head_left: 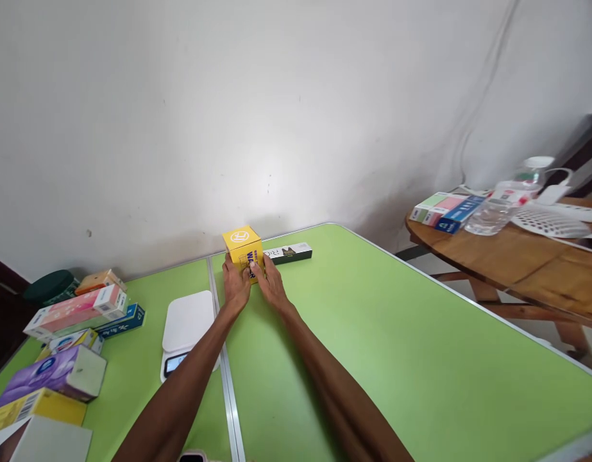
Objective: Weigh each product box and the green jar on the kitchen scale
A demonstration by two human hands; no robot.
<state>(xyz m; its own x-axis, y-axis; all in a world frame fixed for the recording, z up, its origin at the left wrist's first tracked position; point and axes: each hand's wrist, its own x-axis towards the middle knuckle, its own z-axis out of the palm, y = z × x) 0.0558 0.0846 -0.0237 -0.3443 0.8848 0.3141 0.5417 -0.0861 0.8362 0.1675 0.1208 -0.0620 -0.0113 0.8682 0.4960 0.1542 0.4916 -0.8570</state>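
A yellow cardboard box with a white round logo on top stands upright near the back edge of the green table. My left hand is wrapped round its left side, and my right hand presses against its right side, both with thumbs on the front. Just behind and right of my right hand lies a long black-and-white box, its left end hidden by the yellow box and my hand. A white kitchen scale with a small display sits left of my left forearm, which covers part of it.
Several boxes crowd the table's left side, among them a pink box, a purple tissue pack and a dark green round container. A metal seam crosses the green table. At right, a wooden table holds a plastic bottle and boxes.
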